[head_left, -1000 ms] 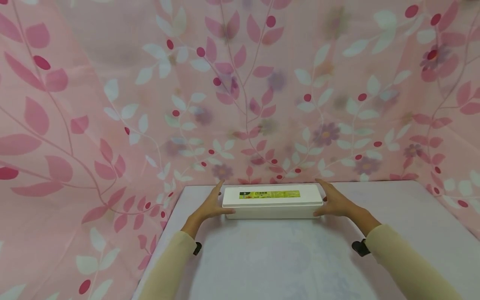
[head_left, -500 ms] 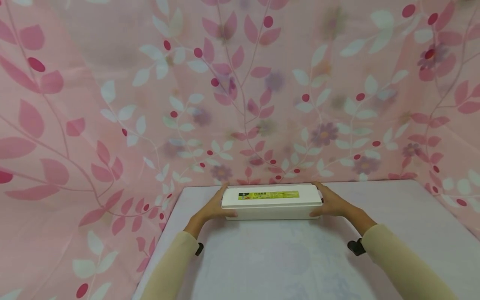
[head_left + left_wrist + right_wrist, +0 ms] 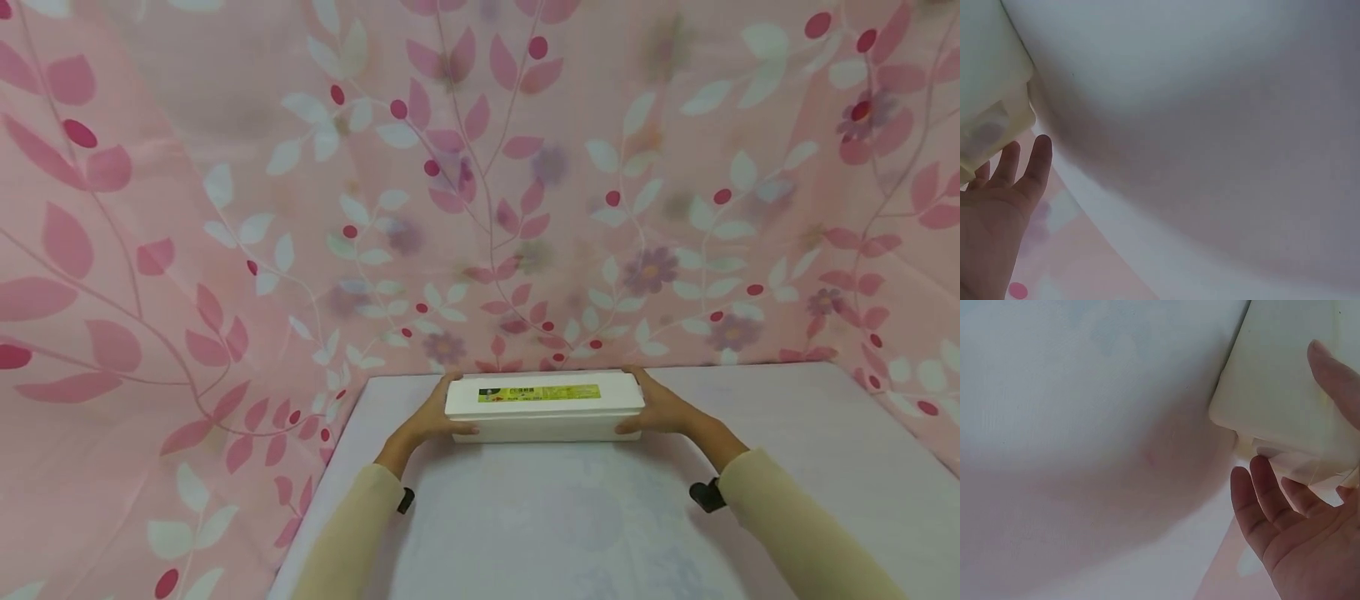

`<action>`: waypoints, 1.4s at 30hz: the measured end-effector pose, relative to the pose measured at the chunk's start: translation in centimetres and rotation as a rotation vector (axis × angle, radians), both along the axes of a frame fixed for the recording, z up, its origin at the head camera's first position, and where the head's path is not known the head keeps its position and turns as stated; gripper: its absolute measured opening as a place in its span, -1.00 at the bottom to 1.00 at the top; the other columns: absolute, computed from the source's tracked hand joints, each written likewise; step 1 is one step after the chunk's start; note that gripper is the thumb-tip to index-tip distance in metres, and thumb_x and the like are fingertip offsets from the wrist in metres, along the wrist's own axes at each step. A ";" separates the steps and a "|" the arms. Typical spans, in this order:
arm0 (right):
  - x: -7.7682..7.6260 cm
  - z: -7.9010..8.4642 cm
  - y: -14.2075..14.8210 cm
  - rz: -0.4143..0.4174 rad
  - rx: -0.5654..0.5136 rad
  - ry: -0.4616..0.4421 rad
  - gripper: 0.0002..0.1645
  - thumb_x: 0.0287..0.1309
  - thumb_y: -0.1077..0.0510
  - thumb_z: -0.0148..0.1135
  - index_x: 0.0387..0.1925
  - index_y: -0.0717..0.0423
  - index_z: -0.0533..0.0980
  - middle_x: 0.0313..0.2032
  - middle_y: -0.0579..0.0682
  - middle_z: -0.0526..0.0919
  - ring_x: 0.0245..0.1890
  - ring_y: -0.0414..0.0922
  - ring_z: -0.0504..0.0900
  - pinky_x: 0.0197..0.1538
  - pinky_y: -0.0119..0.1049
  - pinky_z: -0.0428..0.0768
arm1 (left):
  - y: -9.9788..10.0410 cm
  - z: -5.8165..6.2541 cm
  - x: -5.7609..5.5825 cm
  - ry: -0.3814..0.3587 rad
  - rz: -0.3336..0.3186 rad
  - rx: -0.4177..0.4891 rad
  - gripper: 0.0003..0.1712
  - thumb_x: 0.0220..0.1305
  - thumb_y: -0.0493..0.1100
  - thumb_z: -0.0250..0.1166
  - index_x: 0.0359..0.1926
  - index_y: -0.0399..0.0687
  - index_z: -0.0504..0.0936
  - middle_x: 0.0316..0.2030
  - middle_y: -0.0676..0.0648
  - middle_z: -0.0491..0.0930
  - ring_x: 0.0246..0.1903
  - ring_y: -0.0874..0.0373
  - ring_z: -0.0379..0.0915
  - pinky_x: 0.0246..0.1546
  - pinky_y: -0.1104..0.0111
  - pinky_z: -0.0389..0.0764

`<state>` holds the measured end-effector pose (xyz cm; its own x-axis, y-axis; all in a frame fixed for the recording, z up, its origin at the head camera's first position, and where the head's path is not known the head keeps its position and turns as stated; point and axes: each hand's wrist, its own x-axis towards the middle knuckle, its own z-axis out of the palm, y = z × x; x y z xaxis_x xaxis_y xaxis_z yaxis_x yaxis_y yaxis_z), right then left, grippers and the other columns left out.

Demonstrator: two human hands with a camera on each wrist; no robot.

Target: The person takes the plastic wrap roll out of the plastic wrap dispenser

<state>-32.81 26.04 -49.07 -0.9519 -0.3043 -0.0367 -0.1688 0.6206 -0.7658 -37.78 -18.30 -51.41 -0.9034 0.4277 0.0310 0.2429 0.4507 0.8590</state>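
A long white box [image 3: 547, 427] with a lid and a yellow-green printed label [image 3: 540, 392] sits at the far side of the table. My left hand [image 3: 431, 417] holds its left end, the thumb lying along the front face. At the opposite end my right hand [image 3: 663, 406] grips the box likewise, thumb on the front and fingers reaching toward the back corner. Close up in the right wrist view, the fingers [image 3: 1264, 487] are bent at the end wall, by a recess. The left wrist view has the left fingers [image 3: 1036, 164] around the other end; that thumb is out of sight there.
A pale cloth covers the table [image 3: 555, 525]. Behind and on both sides hang pink curtains [image 3: 487, 208] with leaves and flowers, close behind the box. A small black device [image 3: 707, 496] sits at the right wrist, and another [image 3: 406, 500] at the left.
Both hands have closed in on the ends of the box, their thumbs now further over the front face. The box has stayed in nearly the same place.
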 end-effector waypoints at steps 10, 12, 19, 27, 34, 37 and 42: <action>-0.2 0.0 -0.3 -0.001 -0.008 0.019 0.36 -0.27 0.00 0.66 0.43 0.19 -0.03 0.24 0.31 0.30 0.15 0.20 0.38 0.17 0.20 0.41 | 0.2 -0.2 -0.1 -0.060 0.010 0.032 0.33 -0.21 -0.04 0.68 0.46 0.04 -0.04 0.26 -0.08 0.35 0.19 0.00 0.34 0.27 -0.02 0.35; -0.3 0.3 -0.3 -0.005 -0.010 0.003 0.36 -0.27 0.01 0.66 0.43 0.17 -0.05 0.25 0.30 0.30 0.14 0.20 0.38 0.16 0.19 0.42 | 0.3 0.0 -0.1 -0.055 0.015 0.032 0.31 -0.22 -0.06 0.68 0.45 0.07 -0.01 0.24 -0.08 0.36 0.18 0.00 0.34 0.25 0.00 0.35; -0.4 0.5 -0.6 -0.017 -0.038 -0.051 0.37 -0.24 0.07 0.65 0.45 0.14 -0.09 0.29 0.29 0.22 0.17 0.23 0.34 0.17 0.23 0.42 | 0.6 0.0 -0.3 -0.033 -0.010 0.065 0.31 -0.18 -0.09 0.67 0.46 -0.04 -0.03 0.29 -0.06 0.32 0.24 0.03 0.30 0.30 0.06 0.29; -0.4 0.0 -0.8 -0.038 -0.089 -0.063 0.33 -0.23 0.13 0.62 0.44 0.10 -0.08 0.29 0.26 0.23 0.18 0.23 0.34 0.18 0.24 0.45 | 0.4 -0.2 -0.2 -0.076 -0.001 0.083 0.33 -0.20 -0.11 0.68 0.47 -0.03 -0.04 0.25 -0.07 0.37 0.21 0.01 0.31 0.28 0.02 0.30; -0.5 -0.7 -0.7 -0.020 -0.105 -0.041 0.35 -0.21 0.05 0.63 0.43 0.11 -0.11 0.27 0.27 0.26 0.17 0.22 0.36 0.18 0.20 0.44 | 0.4 -0.2 -0.2 -0.104 0.014 0.072 0.34 -0.19 -0.14 0.67 0.50 0.01 -0.05 0.26 -0.05 0.37 0.22 0.01 0.31 0.31 -0.03 0.27; -0.6 -0.9 -0.5 -0.009 -0.106 -0.021 0.36 -0.19 -0.04 0.63 0.44 0.11 -0.12 0.28 0.26 0.28 0.19 0.20 0.36 0.21 0.20 0.41 | 0.5 -0.1 -0.3 -0.091 0.009 0.078 0.32 -0.18 -0.17 0.66 0.49 -0.03 -0.04 0.26 -0.05 0.37 0.22 0.01 0.32 0.32 -0.03 0.27; -0.6 -1.2 -0.4 -0.022 -0.103 -0.012 0.35 -0.18 -0.09 0.62 0.44 0.06 -0.11 0.28 0.23 0.31 0.21 0.18 0.38 0.23 0.25 0.38 | 0.6 0.1 -0.1 -0.095 0.000 0.076 0.30 -0.18 -0.17 0.66 0.47 -0.05 -0.02 0.24 -0.05 0.38 0.21 0.01 0.33 0.31 -0.01 0.29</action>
<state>-33.41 25.61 -50.24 -0.9581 -0.2858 -0.0177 -0.1464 0.5420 -0.8275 -37.90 -17.74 -51.27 -0.9038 0.4275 -0.0221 0.1592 0.3836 0.9097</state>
